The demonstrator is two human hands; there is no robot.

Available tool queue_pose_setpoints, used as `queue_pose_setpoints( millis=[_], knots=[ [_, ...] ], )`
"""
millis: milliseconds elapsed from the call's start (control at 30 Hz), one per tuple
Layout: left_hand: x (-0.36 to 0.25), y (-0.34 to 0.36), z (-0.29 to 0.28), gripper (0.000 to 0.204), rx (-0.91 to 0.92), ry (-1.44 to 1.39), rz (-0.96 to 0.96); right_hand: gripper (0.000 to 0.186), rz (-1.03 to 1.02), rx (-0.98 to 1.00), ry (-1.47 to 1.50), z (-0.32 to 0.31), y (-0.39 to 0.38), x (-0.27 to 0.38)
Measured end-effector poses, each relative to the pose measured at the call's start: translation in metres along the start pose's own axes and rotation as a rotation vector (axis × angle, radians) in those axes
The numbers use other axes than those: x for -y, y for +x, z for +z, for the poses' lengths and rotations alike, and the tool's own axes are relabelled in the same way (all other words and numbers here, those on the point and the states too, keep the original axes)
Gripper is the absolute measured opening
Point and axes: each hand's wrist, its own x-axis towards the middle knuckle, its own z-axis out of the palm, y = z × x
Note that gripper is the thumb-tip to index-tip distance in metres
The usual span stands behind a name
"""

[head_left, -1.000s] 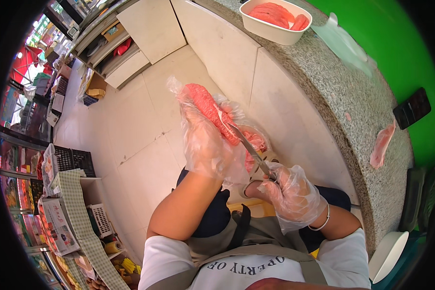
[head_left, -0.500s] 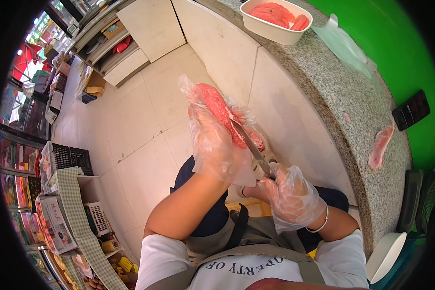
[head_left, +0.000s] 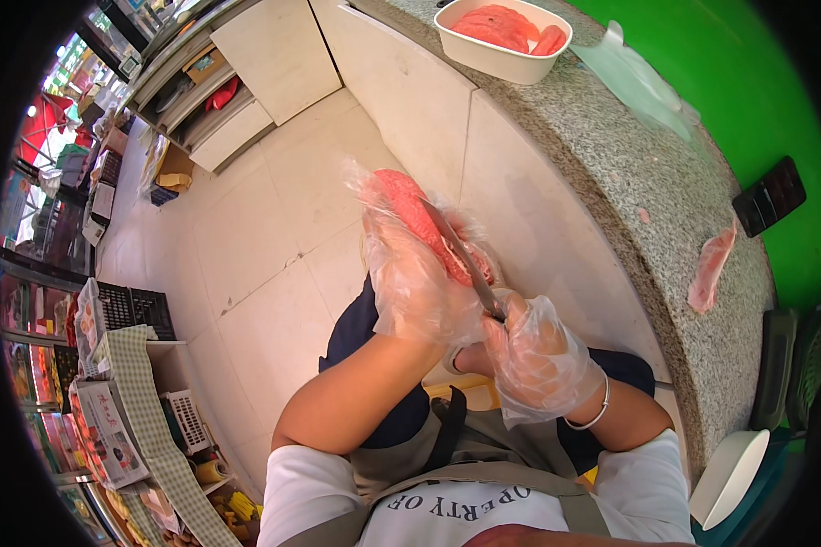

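Note:
My left hand, in a clear plastic glove, is closed around a peeled chunk of red pomelo held over the floor in front of me. My right hand, gloved the same way, grips the handle of a knife. The blade lies slantwise along the chunk's right side, its tip near the upper part of the flesh. Pale membrane shows beside the blade. On the counter at the far right, a white oval container holds red pomelo flesh.
The speckled stone counter curves along my right. On it lie a pale green plastic sheet, a strip of pinkish peel and a black phone. Another white container is at lower right. Shelves with a black crate stand left.
The knife tip has shifted up and left along the pomelo, and my right hand has moved slightly up and left with it. The counter has shifted slightly in view.

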Motion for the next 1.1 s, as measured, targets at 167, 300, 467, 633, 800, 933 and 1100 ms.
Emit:
queue_pose_setpoints(
  millis=[167,300,467,633,800,933,1100],
  knots=[
    [0.000,-0.003,0.003,0.053,0.013,0.007,-0.038,0.037,0.165,0.007,0.182,-0.002,0.003,0.003],
    [-0.001,-0.003,0.007,0.052,-0.023,-0.060,-0.023,0.031,0.148,-0.033,0.252,-0.007,0.005,0.004],
    [-0.014,-0.002,0.002,0.048,0.040,-0.171,-0.086,0.026,0.069,-0.168,0.159,-0.007,0.003,0.005],
    [-0.005,0.020,-0.021,0.052,0.143,-0.126,0.048,0.015,0.164,-0.096,0.254,-0.010,0.001,0.008],
    [-0.004,0.017,-0.019,0.052,0.115,-0.066,0.044,0.017,0.147,-0.049,0.269,-0.004,-0.004,0.000],
    [-0.005,0.015,-0.019,0.051,0.148,-0.114,0.016,0.013,0.047,-0.145,0.060,-0.004,-0.002,0.001],
    [-0.002,0.016,-0.021,0.051,0.239,-0.166,-0.028,0.009,-0.069,-0.256,-0.218,0.001,-0.005,0.002]
  ],
)
